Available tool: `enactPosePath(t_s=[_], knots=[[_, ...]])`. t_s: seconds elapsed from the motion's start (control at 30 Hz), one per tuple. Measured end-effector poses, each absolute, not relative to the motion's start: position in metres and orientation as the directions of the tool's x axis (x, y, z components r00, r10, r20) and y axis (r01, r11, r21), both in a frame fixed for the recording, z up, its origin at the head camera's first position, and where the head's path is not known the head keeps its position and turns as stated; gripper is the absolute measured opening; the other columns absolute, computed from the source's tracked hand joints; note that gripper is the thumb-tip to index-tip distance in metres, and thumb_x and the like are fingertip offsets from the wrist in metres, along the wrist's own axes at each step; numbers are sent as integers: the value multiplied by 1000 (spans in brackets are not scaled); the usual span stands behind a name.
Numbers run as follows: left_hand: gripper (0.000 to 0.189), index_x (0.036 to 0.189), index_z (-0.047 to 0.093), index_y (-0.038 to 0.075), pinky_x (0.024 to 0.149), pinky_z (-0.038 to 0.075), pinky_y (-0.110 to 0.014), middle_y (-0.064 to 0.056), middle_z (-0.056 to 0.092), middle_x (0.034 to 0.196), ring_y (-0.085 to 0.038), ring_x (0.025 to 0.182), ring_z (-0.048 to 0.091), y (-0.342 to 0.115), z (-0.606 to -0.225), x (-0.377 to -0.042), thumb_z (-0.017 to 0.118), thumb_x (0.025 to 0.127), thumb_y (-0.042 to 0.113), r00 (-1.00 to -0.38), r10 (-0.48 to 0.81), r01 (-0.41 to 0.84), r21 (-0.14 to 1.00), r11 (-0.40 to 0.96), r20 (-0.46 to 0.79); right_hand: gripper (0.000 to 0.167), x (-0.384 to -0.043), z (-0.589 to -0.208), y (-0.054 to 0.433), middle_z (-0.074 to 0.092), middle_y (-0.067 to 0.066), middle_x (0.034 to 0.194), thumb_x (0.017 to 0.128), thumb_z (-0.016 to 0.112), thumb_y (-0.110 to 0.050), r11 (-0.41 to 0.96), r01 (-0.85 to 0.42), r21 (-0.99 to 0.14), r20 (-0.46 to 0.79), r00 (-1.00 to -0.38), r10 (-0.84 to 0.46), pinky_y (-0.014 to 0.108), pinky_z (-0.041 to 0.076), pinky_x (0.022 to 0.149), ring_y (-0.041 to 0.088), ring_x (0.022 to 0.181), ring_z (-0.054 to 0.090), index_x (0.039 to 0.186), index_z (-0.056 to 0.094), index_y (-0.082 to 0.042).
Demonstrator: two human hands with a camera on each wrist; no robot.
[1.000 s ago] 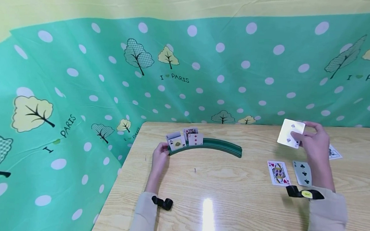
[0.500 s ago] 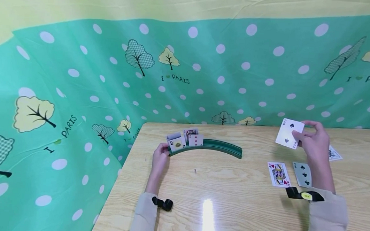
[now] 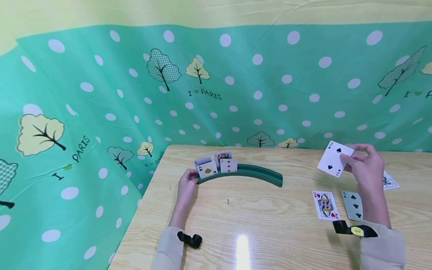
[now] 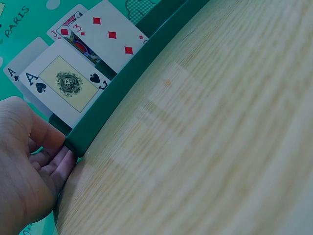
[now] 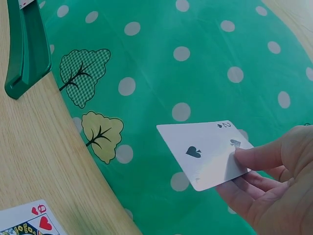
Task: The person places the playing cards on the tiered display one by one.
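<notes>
My left hand grips the left end of a curved green card holder on the table. Standing in the holder's left part, front row, are an ace of spades and a three of diamonds. Behind them are an ace of clubs and a jack of diamonds, both partly covered. At the right, my right hand pinches a two of spades between thumb and fingers, raised above the table and face toward me. Its thumb covers part of one spade.
Below the raised card, a queen of hearts and a three of clubs lie face up, the latter partly under the right forearm in view. Another card shows behind the right wrist. A green patterned curtain hangs behind the table.
The two of spades has turned and shifted slightly left, and the glare on its face has gone. My left hand stays at the card holder's end.
</notes>
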State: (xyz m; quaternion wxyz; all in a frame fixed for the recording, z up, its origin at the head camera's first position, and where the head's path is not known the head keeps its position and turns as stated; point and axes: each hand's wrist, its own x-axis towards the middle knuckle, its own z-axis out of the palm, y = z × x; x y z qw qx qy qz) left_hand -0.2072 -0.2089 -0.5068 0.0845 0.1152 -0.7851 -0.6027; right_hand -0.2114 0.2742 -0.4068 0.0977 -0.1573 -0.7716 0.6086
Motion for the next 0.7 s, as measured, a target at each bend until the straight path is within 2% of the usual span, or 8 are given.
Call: enactPosePath(t_s=[0.33,0.7], knots=[[36,124,60,-8,98,49,-45,-24,64,121,-34,112,61,-210,-507,-208,48,90,-6,-957,-290,-85,966,245,-10,14,-211,-403,271,62,-23,87,102,64,-15,200,133,-971,-56,-935,350,16,56,72,-4,74,66,109,57,-25],[36,124,60,-8,100,48,-46,-24,64,122,-35,113,60,-209,-508,-208,48,90,-7,-956,-293,-82,966,243,-8,21,-208,-401,267,62,-21,89,103,62,-14,216,140,-966,-58,-935,349,10,52,73,-5,75,67,110,55,-33]])
